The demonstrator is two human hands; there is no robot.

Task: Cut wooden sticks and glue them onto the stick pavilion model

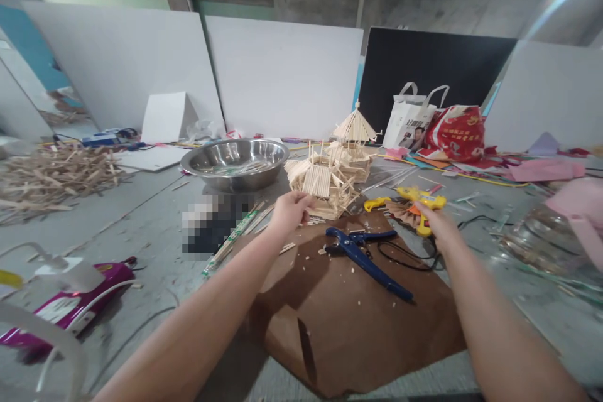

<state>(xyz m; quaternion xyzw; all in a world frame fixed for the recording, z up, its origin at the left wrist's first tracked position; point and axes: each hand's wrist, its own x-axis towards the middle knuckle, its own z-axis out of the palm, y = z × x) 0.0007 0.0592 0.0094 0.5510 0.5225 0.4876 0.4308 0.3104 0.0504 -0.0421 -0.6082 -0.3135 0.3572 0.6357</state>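
A small pavilion model (pixel 318 181) built of thin wooden sticks stands on the floor, with a pointed roof at its back. My left hand (pixel 291 208) is at the model's near left edge, fingers pinched; whatever lies between the fingertips is too small to make out. Off to the right, my right hand (pixel 437 226) is closed around a yellow hot glue gun (pixel 414 195) with an orange trigger. Blue-handled cutters (pixel 372 267) lie between my forearms on a brown sheet (pixel 377 339) strewn with small scraps.
A steel basin (pixel 234 185) stands behind my left hand, beside bundled sticks (pixel 235 232). Loose sticks (pixel 56 179) are heaped far left, above a purple power strip (pixel 89 295). A black cable (pixel 409 257) crosses near the glue gun. Bags (pixel 456 132) and a clear container (pixel 537 242) stand right.
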